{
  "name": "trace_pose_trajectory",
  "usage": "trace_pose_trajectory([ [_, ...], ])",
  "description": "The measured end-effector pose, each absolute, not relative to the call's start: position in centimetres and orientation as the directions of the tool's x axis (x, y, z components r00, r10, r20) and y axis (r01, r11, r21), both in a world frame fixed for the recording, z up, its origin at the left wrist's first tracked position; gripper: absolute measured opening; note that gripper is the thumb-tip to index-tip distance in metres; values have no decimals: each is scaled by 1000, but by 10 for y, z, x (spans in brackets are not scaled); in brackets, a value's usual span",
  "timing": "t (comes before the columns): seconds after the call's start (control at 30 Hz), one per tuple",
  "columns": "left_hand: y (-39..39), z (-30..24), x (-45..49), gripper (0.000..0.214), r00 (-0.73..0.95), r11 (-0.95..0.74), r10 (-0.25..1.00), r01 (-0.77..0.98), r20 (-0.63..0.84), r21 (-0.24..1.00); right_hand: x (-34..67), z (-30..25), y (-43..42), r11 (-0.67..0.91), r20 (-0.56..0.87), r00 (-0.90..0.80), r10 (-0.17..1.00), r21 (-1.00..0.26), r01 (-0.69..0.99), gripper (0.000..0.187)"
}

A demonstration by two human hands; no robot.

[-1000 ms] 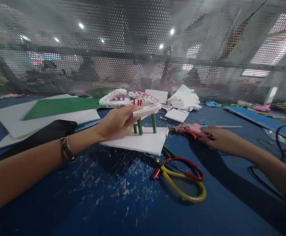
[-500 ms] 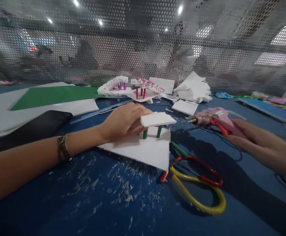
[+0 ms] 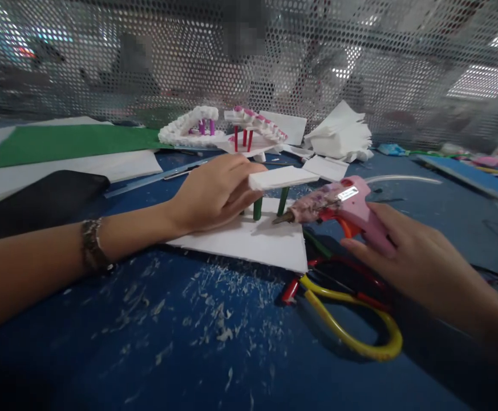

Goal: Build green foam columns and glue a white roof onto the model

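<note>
A white foam board base point(image 3: 240, 245) lies on the table, with green posts point(image 3: 258, 209) standing on it under a smaller white foam board piece point(image 3: 283, 178). My left hand point(image 3: 214, 191) is closed on the left end of that upper piece; its fingertips are partly hidden behind it. In my right hand point(image 3: 420, 257) is a pink glue gun point(image 3: 353, 208) with an orange trigger. Its metal nozzle is at the foot of the right green post, just above or touching the base; I cannot tell which.
Yellow-and-red-handled scissors point(image 3: 360, 345) lie close in front of the base, beside white scraps point(image 3: 223, 331) on the blue table. Two small white models point(image 3: 203, 123) with purple and red posts, paper sheets point(image 3: 340, 134), green sheet point(image 3: 69, 142) and a black object point(image 3: 52, 197) lie farther back.
My right hand has brought the glue gun left, from beside the model to the right green post. My left hand still holds the upper piece. The camera view has tilted down slightly.
</note>
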State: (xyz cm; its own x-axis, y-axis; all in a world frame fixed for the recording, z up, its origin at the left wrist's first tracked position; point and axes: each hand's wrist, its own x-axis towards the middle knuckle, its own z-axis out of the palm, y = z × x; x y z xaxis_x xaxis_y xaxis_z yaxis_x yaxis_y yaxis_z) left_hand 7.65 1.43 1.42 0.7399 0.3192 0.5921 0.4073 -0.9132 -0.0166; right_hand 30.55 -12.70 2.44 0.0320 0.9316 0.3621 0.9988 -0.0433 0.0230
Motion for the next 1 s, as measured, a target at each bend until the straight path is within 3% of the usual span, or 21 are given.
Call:
trace_pose_trajectory([
  [0.13,13,14,77,40,731,-908,318,419,604,-30,298,20,-121,-52,359,50,932,-4,999,59],
  [0.33,14,13,78,39,696,-907,319,422,643,-7,291,19,-119,-63,387,48,921,26,998,66],
  [0.7,15,11,79,38,685,-905,302,424,664,-25,288,19,-120,-28,518,-135,845,295,955,78],
  [1.0,14,10,79,38,689,-904,306,428,657,-28,287,19,-123,-25,523,-167,836,339,940,77],
])
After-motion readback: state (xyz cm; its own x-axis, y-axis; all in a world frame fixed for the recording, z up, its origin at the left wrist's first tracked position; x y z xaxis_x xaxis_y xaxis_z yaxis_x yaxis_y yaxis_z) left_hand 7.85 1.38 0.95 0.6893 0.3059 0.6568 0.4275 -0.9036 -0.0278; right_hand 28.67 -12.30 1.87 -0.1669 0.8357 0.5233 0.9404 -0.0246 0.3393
